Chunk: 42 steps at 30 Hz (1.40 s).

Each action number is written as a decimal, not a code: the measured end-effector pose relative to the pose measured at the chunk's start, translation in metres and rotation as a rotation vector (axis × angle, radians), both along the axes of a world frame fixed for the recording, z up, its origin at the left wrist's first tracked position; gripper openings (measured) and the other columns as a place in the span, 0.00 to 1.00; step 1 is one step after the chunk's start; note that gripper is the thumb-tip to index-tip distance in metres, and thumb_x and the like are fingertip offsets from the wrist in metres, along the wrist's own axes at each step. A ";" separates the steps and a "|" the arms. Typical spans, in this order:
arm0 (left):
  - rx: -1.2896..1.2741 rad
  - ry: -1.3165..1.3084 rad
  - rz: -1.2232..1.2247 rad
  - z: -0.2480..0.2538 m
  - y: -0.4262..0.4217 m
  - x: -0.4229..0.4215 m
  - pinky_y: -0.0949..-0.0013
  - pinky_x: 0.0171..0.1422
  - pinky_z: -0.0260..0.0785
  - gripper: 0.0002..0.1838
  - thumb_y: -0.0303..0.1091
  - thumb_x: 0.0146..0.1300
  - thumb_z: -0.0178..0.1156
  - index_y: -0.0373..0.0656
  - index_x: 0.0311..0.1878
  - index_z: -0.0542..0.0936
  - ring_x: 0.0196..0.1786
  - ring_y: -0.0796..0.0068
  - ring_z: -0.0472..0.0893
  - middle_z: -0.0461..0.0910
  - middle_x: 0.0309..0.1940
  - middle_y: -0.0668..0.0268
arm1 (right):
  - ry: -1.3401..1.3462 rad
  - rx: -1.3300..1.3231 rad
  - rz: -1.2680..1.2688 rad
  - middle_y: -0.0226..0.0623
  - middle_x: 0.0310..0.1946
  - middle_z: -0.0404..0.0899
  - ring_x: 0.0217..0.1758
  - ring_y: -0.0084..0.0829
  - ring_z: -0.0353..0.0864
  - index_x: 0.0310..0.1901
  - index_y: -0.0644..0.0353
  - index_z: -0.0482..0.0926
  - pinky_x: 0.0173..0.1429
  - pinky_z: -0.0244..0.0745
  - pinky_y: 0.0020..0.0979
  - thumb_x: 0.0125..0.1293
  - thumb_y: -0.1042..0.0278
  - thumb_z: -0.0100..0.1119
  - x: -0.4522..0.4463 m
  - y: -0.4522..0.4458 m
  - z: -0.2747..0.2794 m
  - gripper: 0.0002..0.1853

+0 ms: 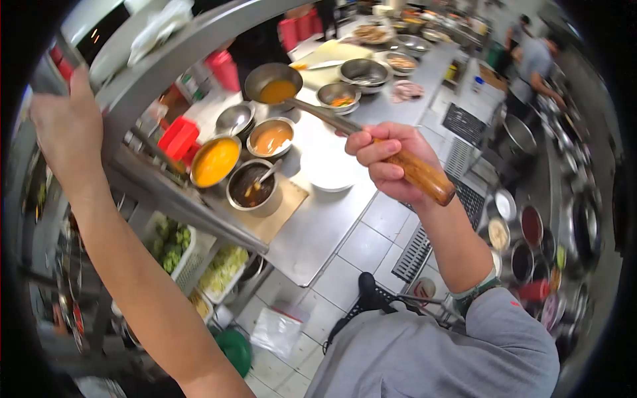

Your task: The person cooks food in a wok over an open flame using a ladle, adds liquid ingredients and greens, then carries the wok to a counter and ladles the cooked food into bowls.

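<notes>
Grey shirt (431, 355) nearest; R hand (415, 141) fingers wrapped rnd ladle handle (428, 177); L hand (70, 132) nr shelf (199, 40), can't tell grip.

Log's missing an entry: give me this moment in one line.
right hand: grips ladle; ladle: holds amber liquid; left hand: raised beside shelf, grasp unclear

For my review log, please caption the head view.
Right hand holds a ladle of amber liquid over a counter with bowls.

Ladle (324, 114) is held in right hand (393, 159), over counter (298, 255). Four bowls (255, 203) are set left of plate (330, 166).
</notes>
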<state>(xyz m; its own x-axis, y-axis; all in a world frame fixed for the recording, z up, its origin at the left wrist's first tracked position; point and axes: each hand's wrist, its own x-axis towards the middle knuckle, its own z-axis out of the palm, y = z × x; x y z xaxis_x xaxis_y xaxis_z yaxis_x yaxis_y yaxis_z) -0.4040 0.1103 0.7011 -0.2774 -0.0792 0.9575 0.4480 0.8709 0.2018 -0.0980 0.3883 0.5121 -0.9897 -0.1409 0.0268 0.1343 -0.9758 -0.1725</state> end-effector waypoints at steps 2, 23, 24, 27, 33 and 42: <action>-0.021 0.230 0.031 -0.007 0.006 -0.017 0.52 0.61 0.72 0.37 0.64 0.60 0.64 0.34 0.53 0.81 0.52 0.37 0.82 0.79 0.52 0.34 | 0.053 -0.019 -0.087 0.25 0.26 0.70 0.20 0.26 0.73 0.46 0.64 0.68 0.25 0.79 0.29 0.77 0.65 0.40 0.055 -0.010 -0.003 0.11; -1.752 -1.598 -2.175 -0.497 0.027 0.699 0.65 0.58 0.76 0.28 0.39 0.69 0.66 0.31 0.65 0.74 0.53 0.64 0.84 0.82 0.57 0.51 | -0.899 0.308 -2.040 0.30 0.34 0.69 0.21 0.15 0.67 0.73 0.59 0.59 0.18 0.73 0.25 0.70 0.76 0.48 0.686 -0.437 0.034 0.30; -2.036 -1.482 -2.067 -0.494 0.018 0.748 0.65 0.58 0.75 0.29 0.42 0.68 0.67 0.31 0.64 0.75 0.56 0.65 0.82 0.82 0.57 0.50 | -0.936 0.269 -2.091 0.31 0.35 0.68 0.21 0.15 0.67 0.73 0.59 0.58 0.17 0.73 0.25 0.70 0.76 0.48 0.706 -0.453 0.032 0.30; -2.071 -2.034 -1.713 -0.616 0.001 0.859 0.64 0.51 0.76 0.27 0.42 0.67 0.68 0.34 0.62 0.78 0.51 0.66 0.82 0.83 0.54 0.54 | -1.048 0.117 -2.206 0.34 0.36 0.69 0.21 0.16 0.67 0.74 0.58 0.58 0.15 0.71 0.23 0.69 0.76 0.49 0.758 -0.498 0.020 0.31; -1.653 -2.807 -0.829 -0.736 -0.019 0.992 0.61 0.53 0.73 0.21 0.42 0.69 0.61 0.42 0.60 0.80 0.47 0.65 0.80 0.83 0.48 0.64 | -0.925 -0.076 -2.354 0.32 0.37 0.70 0.21 0.14 0.67 0.65 0.57 0.65 0.16 0.68 0.22 0.71 0.74 0.49 0.814 -0.559 -0.001 0.21; -2.342 -2.089 -1.633 -0.809 -0.002 0.994 0.57 0.61 0.71 0.22 0.40 0.65 0.61 0.44 0.61 0.78 0.53 0.53 0.79 0.81 0.53 0.55 | -0.882 -0.140 -2.418 0.33 0.37 0.69 0.20 0.14 0.66 0.75 0.62 0.56 0.15 0.68 0.22 0.68 0.76 0.51 0.821 -0.586 -0.007 0.33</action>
<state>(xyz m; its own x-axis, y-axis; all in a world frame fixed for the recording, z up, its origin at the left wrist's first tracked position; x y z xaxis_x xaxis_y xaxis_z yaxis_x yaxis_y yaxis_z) 0.5898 0.1087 -0.1077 0.7573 0.0193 -0.6527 0.6283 0.2510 0.7364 0.7229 -0.1979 0.5054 0.7532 0.5674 -0.3327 -0.6201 0.4439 -0.6468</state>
